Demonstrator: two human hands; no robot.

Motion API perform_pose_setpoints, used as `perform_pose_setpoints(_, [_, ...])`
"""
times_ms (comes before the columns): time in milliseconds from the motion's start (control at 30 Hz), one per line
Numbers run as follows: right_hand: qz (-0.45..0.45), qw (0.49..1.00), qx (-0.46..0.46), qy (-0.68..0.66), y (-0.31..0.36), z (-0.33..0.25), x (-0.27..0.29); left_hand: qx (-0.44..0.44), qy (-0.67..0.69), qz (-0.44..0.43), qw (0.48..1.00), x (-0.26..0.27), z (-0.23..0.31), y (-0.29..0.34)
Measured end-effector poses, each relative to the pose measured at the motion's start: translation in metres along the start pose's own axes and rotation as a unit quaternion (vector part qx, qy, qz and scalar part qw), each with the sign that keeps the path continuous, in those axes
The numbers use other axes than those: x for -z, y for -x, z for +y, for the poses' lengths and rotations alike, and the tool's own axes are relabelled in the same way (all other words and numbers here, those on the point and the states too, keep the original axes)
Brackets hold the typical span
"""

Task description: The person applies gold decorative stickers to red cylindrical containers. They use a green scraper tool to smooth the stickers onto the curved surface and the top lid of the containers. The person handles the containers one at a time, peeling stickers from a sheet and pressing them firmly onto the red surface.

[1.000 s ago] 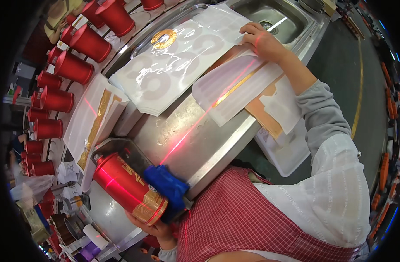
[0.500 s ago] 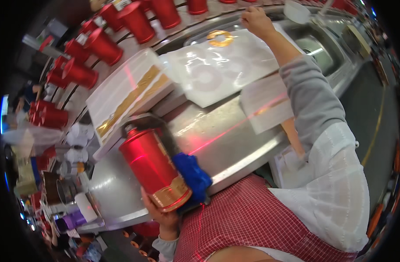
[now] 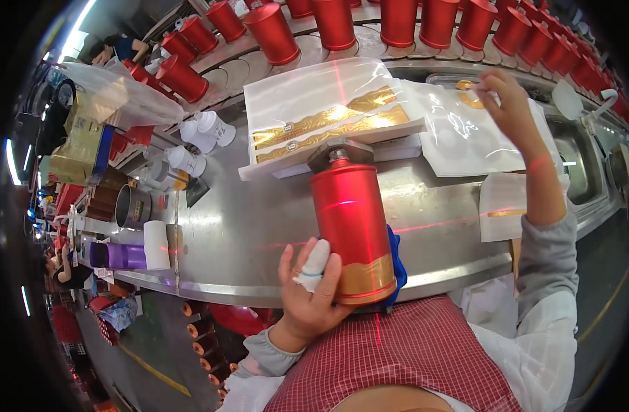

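A red bottle (image 3: pixel 350 213) with a metal neck and a gold wavy band lies tilted, its base toward me, on a support with blue cloth (image 3: pixel 395 261). My left hand (image 3: pixel 307 292) is open at its lower left side, fingers spread, thumb against the base edge; one finger wears a white cover. My right hand (image 3: pixel 508 103) is closed in a pinch at the edge of a gold ring-shaped label (image 3: pixel 472 101), over a glossy label sheet (image 3: pixel 458 141). Whether the label is lifted cannot be told. Another sheet (image 3: pixel 307 86) carrying gold wavy strips lies behind the bottle.
Red bottles (image 3: pixel 273 34) line a curved conveyor (image 3: pixel 249 69) at the back. White cups (image 3: pixel 215 127) stand left on the steel table (image 3: pixel 246 226), near a white roll (image 3: pixel 156 245). A backing sheet (image 3: pixel 493 192) lies right, before a sink (image 3: pixel 578 161).
The view has swung left, shifting the scene rightward. My right hand has come down to the gold ring label. My left hand's fingers now show spread beside the bottle, instead of under it.
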State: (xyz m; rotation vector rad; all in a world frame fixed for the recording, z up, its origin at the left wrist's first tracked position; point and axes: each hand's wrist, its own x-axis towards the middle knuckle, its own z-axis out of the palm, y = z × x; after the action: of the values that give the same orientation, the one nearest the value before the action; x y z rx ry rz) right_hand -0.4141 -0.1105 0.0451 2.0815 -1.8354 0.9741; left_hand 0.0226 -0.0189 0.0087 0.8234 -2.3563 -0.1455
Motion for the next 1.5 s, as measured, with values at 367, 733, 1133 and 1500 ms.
perform_pose_setpoints(367, [0.05,0.983,0.042,-0.174,0.045,-0.205,-0.014,0.015,0.108,-0.016,0.994,-0.009,-0.01,0.001])
perform_pose_setpoints(733, [-0.027,0.993,0.038,-0.109,0.06,-0.254,-0.028,0.101,0.441,0.015,0.892,-0.006,-0.036,-0.015])
perform_pose_setpoints(1133, [-0.07,0.939,-0.12,-0.316,0.074,-0.211,-0.052,0.275,0.532,0.058,0.799,-0.035,-0.032,-0.072])
perform_pose_setpoints(1500, [-0.114,0.908,-0.149,-0.374,0.072,-0.209,-0.061,0.275,0.595,0.033,0.754,-0.032,-0.028,-0.069])
